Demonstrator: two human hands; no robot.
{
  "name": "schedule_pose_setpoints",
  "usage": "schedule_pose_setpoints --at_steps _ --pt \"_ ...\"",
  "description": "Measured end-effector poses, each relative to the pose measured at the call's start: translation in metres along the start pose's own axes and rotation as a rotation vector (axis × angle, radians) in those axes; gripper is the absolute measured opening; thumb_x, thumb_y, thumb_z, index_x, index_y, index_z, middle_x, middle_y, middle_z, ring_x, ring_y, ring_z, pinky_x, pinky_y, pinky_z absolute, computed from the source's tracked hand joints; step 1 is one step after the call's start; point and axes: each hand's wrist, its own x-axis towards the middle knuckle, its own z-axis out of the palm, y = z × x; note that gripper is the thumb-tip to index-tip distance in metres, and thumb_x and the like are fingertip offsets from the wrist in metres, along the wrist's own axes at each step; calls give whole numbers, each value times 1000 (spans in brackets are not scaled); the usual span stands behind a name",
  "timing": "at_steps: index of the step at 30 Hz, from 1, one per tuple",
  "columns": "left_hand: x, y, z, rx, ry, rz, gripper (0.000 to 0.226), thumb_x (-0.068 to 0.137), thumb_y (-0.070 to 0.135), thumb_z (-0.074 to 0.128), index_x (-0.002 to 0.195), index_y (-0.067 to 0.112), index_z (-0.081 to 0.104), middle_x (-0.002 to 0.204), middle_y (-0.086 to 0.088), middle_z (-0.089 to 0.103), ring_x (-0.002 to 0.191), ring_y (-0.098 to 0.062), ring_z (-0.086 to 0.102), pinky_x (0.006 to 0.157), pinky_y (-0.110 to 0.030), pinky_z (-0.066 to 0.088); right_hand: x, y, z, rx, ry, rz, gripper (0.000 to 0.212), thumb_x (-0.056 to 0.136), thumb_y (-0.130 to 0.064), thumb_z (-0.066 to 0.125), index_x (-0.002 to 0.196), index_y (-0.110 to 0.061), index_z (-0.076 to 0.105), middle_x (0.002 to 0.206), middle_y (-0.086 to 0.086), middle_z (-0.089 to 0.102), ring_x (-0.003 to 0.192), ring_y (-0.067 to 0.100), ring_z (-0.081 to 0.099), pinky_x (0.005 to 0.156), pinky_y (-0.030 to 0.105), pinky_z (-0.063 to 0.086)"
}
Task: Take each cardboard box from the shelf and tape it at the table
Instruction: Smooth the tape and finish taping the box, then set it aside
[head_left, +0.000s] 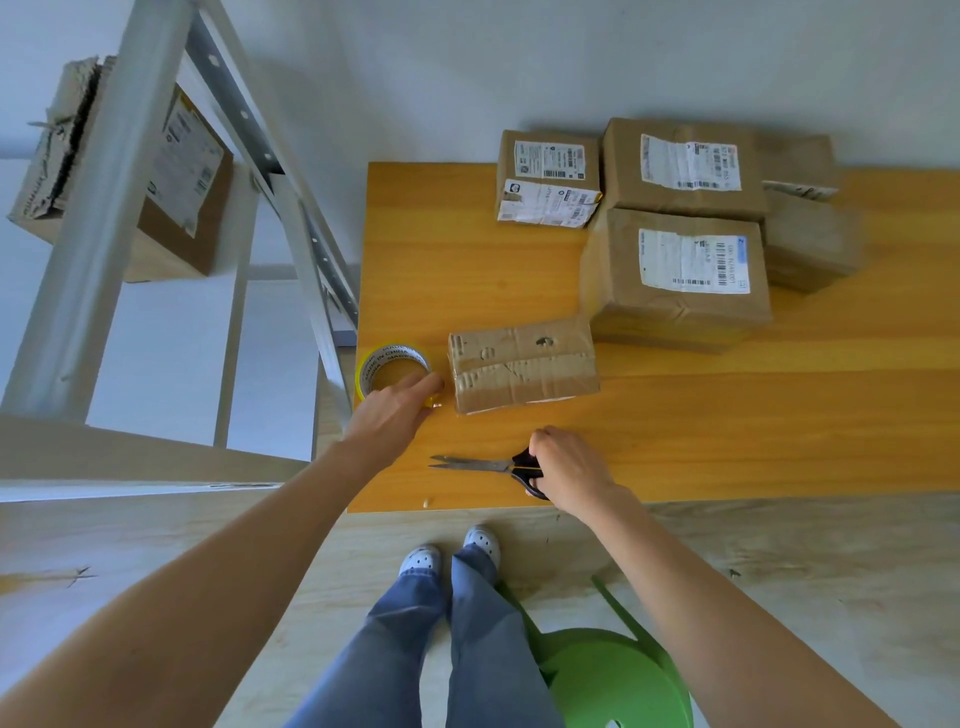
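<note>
A small cardboard box (522, 364), wrapped in clear tape, lies near the left front of the orange table (675, 441). Just left of it sits a roll of yellowish tape (393, 364). My left hand (397, 410) rests on the roll's near edge, fingers curled onto it. My right hand (563, 465) grips the black handles of the scissors (488, 464), which lie flat on the table with the blades pointing left. On the grey metal shelf (104, 208) at the left stand two more cardboard boxes (176, 192).
Several labelled cardboard boxes (680, 270) are stacked at the table's back right against the wall. A green plastic stool (613, 675) stands behind my legs on the right. The shelf's slanted post (291, 197) runs close to the table's left edge.
</note>
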Motion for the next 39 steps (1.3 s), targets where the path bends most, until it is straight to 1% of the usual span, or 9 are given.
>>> schedule_pose_setpoints --at_steps 4,11,17,21,24,29,31,35,39 --pt "2 7 -2 21 -8 -32 54 94 12 58 143 20 38 115 -8 63 90 -39 63 67 -47 50 1 0 -3 4 55 40 46 89 -31 70 118 -5 48 109 9 64 92 25 66 61 27 45" --pt "2 7 -2 65 -17 -45 42 94 20 59 133 19 45 117 -5 60 91 -34 62 67 -44 51 -4 -1 -3 171 61 -6 28 91 -12 64 113 -8 47 115 8 57 95 24 58 67 30 45" --pt "-4 12 -7 -3 30 -70 55 93 27 61 140 21 35 117 -3 59 100 -26 61 71 -42 54 -7 -6 -5 79 156 -26 20 96 -13 56 115 -8 52 115 7 59 97 23 59 67 28 42" --pt "-8 19 -13 -20 139 -48 39 100 23 44 138 14 40 122 -6 59 109 -27 57 72 -40 50 -9 -8 -1 -57 188 -63 21 99 -16 50 118 -7 54 118 6 60 97 22 62 66 27 44" --pt "-7 26 -17 23 239 -8 32 101 16 39 130 6 48 123 -13 57 115 -33 52 86 -42 45 -13 -9 0 -90 205 -77 27 101 -24 48 122 -7 55 123 5 59 102 22 62 66 28 46" --pt "-8 44 -20 99 405 104 41 100 25 31 127 1 49 134 -19 48 119 -36 48 96 -48 44 -22 -2 -1 -190 772 -277 20 85 -26 68 90 -7 65 88 7 66 79 22 63 67 30 51" --pt "-7 55 -16 204 362 229 47 100 28 33 137 0 43 144 -18 42 135 -32 37 110 -47 33 -21 -1 -7 -126 875 -259 30 90 -32 56 106 -7 58 106 10 65 96 24 60 80 33 51" --pt "3 67 1 452 201 262 66 101 45 23 150 0 18 158 -15 16 148 -27 11 118 -45 14 -7 1 -27 -117 682 -167 71 92 -47 51 147 -5 36 154 11 36 143 25 32 115 39 29" --pt "23 61 0 507 173 230 66 102 45 9 148 0 22 157 -15 22 146 -27 18 117 -45 15 10 6 -36 -110 552 -166 77 97 -50 47 155 -8 17 163 4 11 151 17 6 123 35 4"
